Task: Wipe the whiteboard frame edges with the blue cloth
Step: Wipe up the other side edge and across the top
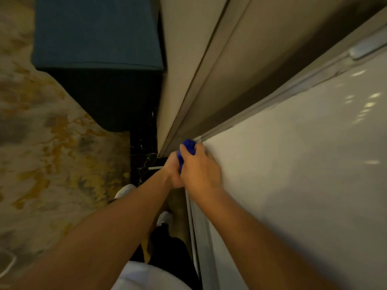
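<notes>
The whiteboard (293, 164) fills the right side, its pale surface tilted in the view. Its grey frame (272, 103) runs along the top edge and down the left edge (201, 233), meeting at a corner near the middle. The blue cloth (188, 145) is bunched right at that corner. My right hand (199, 168) is closed over the cloth and presses it on the frame corner. My left hand (172, 172) sits just beside and under it, fingers curled around the lower part of the cloth. Most of the cloth is hidden by both hands.
A beige wall (188, 59) stands behind the board. A dark teal upholstered bench (94, 38) sits against it at upper left. Patterned carpet (41, 143) covers the floor. My white shoes (125, 190) show below. A grey clip or tray (368, 47) sits on the frame at upper right.
</notes>
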Action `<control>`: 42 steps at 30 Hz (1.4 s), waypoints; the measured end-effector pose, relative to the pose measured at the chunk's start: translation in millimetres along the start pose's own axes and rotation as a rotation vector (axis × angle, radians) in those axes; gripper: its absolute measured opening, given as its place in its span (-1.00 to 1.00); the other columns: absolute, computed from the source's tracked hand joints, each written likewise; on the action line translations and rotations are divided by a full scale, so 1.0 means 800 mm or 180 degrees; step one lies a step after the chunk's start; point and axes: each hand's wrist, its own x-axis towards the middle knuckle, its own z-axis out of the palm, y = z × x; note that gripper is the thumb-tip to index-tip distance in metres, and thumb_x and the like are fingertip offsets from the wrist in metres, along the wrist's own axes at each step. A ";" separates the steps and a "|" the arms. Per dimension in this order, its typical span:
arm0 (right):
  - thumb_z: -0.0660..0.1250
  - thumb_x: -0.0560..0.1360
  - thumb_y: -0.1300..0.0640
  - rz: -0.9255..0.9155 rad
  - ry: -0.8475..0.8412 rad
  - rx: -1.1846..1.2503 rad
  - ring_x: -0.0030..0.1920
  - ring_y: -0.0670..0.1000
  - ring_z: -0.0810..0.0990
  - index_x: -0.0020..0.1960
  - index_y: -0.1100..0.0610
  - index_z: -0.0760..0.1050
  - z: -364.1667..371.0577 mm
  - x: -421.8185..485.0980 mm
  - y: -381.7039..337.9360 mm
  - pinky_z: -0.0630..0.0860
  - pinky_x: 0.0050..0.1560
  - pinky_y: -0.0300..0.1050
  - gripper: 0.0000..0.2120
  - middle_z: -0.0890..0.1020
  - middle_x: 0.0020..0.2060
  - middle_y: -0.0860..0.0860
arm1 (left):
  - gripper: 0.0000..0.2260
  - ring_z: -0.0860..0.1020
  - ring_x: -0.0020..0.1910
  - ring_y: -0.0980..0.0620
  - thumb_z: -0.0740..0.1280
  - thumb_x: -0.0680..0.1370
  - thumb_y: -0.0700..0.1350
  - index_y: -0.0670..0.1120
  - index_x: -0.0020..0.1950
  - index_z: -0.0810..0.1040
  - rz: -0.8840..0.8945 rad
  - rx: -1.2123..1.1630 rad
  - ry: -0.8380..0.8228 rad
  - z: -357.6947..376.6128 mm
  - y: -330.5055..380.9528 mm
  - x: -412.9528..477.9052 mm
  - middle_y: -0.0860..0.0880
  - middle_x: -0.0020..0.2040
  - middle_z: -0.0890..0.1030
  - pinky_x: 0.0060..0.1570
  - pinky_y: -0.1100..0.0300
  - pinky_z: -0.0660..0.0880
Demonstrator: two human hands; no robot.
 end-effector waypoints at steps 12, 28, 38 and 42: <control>0.35 0.46 0.18 -0.0761 -0.0571 -0.1156 0.21 0.23 0.47 0.23 0.15 0.43 -0.056 0.051 -0.010 0.43 0.19 0.12 -0.65 0.53 0.18 0.19 | -0.49 0.68 -0.25 -0.03 0.20 0.52 0.28 -0.12 -0.09 0.72 -0.1095 0.1225 -0.0573 0.029 0.095 0.038 -0.08 -0.23 0.71 -0.24 0.18 0.58; 0.22 0.53 -0.11 -0.0146 -0.0090 -0.2127 0.45 0.27 0.25 0.44 0.21 0.28 -0.076 0.051 -0.008 0.00 0.50 0.22 -0.40 0.34 0.43 0.26 | -0.42 0.60 0.12 -0.13 0.06 0.53 0.34 -0.06 0.17 0.61 -0.0690 0.1812 -0.0429 0.060 0.090 0.022 -0.12 0.13 0.67 0.15 -0.04 0.52; 0.45 0.34 0.21 -0.0028 0.0977 -0.2553 0.32 0.29 0.44 0.13 0.22 0.59 -0.235 0.007 0.028 0.09 0.48 0.30 -0.64 0.62 0.15 0.22 | -0.36 0.53 0.21 -0.20 0.10 0.51 0.36 -0.14 0.26 0.51 -0.0352 0.2713 -0.0056 0.083 0.090 0.013 -0.21 0.26 0.56 0.30 -0.15 0.43; 0.47 0.34 0.17 0.0241 0.1226 -0.2721 0.34 0.31 0.41 0.16 0.15 0.60 -0.259 -0.021 0.046 0.06 0.46 0.37 -0.61 0.61 0.20 0.15 | -0.42 0.41 0.35 -0.19 0.11 0.58 0.23 -0.15 0.42 0.39 0.0221 0.3845 -0.0196 0.124 0.089 -0.004 -0.18 0.41 0.42 0.38 -0.02 0.31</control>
